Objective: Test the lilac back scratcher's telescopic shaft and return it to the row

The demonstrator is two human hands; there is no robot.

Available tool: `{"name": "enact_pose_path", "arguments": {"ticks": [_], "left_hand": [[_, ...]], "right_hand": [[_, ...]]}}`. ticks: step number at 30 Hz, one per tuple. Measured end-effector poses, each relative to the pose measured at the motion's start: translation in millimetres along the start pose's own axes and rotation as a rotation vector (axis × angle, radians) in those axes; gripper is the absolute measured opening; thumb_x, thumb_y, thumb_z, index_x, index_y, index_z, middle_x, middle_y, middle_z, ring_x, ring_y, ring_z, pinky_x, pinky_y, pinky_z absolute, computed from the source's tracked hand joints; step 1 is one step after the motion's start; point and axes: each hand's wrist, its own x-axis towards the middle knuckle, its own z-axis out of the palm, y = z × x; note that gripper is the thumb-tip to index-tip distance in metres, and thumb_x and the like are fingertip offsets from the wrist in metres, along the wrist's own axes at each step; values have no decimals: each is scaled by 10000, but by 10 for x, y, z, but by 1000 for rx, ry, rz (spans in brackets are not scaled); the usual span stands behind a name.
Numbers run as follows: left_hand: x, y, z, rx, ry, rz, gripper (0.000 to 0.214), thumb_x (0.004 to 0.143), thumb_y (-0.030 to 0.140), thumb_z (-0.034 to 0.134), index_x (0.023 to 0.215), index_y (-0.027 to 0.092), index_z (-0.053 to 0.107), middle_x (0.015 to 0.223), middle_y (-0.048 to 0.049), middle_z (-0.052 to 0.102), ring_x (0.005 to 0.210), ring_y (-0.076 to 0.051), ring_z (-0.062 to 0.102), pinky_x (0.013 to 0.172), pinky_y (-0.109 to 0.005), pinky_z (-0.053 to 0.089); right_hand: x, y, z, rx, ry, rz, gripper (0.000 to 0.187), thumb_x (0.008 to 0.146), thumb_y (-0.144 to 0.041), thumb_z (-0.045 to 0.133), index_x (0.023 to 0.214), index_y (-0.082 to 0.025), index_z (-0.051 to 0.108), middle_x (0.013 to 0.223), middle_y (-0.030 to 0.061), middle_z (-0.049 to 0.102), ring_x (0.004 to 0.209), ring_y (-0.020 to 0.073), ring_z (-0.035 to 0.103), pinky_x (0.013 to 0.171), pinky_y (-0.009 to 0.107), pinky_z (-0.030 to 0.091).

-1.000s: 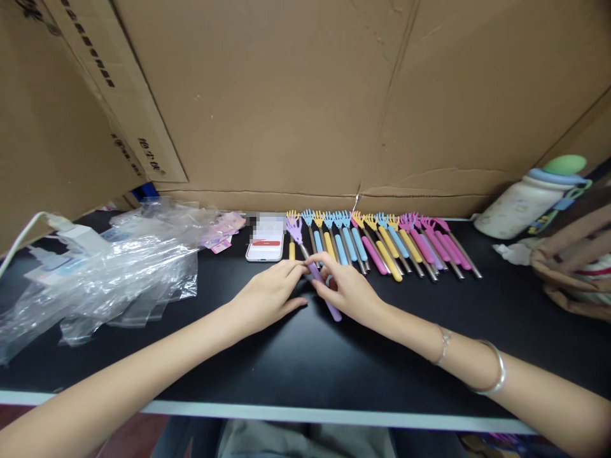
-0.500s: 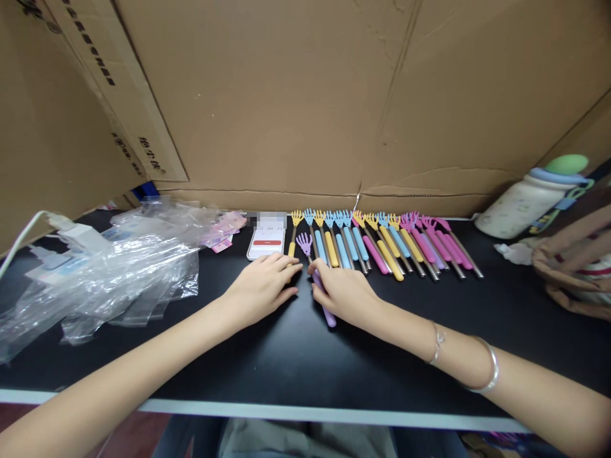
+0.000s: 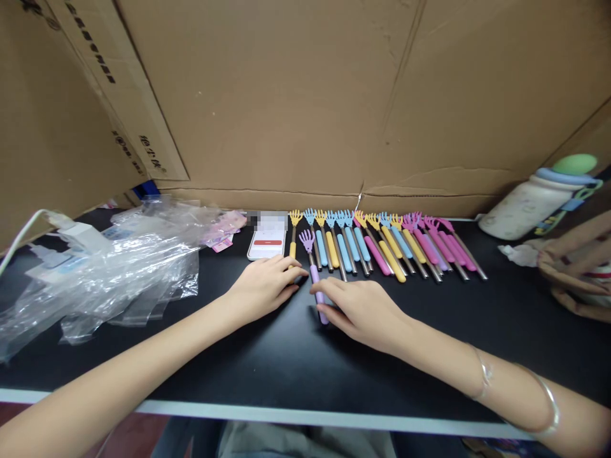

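Right hand (image 3: 365, 306): I have it lying over the lilac, hand-shaped telescopic back scratcher (image 3: 312, 270), fingertips pinching the foam grip. Left hand (image 3: 261, 289): it rests flat and empty on the black tabletop (image 3: 296, 369), fingers touching the lower end of a yellow scratcher (image 3: 293, 238) just left of the lilac one. The lilac scratcher, my landmark here, lies between the two hands, its claw head pointing at the brown cardboard wall (image 3: 305, 95).

In my judgement the step goes well if the shaft is kept parallel to the row (image 3: 389, 245) of scratchers to its right, claw level with theirs, without nudging neighbours.

Count: the lilac one, the yellow one, and roughly fifteen in the row, in blue, yellow and pink; overlap prevents an exact figure. One white phone (image 3: 267, 242) left of the landmark, one heap of clear plastic bags (image 3: 109, 267) further left, one white bottle (image 3: 534, 200) far right.
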Motion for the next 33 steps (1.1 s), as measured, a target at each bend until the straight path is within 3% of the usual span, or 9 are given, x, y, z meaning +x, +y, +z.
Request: {"name": "enact_pose_path", "arguments": {"ticks": [4,12,23,28,33], "left_hand": [[-6,-6,-20,22,7,-7,246,911,252,401,1113,231,538,1142,-25,569,1002,-161,555,750,-266,473],[-16,-48,-57,78,42,-51,257,897,329,440,1113,236,543,1127,-36,569,988,-170,567,688,-244,484],[-24,-4,-57,93,39,-179,263,880,349,475,1113,247,543,1106,-15,592,964,-169,595,609,-218,475],[-16,21,-77,120,17,-247,285,867,381,483,1119,266,547,1036,-17,604,811,-160,624,518,-215,431],[-20,22,-69,129,20,-237,266,867,397,476,1092,276,550,1002,0,623,807,-162,629,513,-219,405]], "right_hand": [[-129,0,-3,-79,-5,-107,254,912,-354,369,1043,-200,522,916,37,617,698,123,576,545,249,298],[-147,14,64,-132,-10,-174,195,902,-303,399,972,-194,545,884,37,592,723,120,543,572,249,301],[-146,4,120,-189,52,-187,215,916,-236,355,915,-189,565,844,32,580,673,99,523,532,255,265],[-151,-13,137,-168,81,-163,218,918,-247,354,931,-187,563,909,44,578,694,93,529,518,242,260],[-140,-14,156,-197,94,-157,223,920,-239,349,931,-189,566,885,31,567,695,99,511,520,257,270]]}}
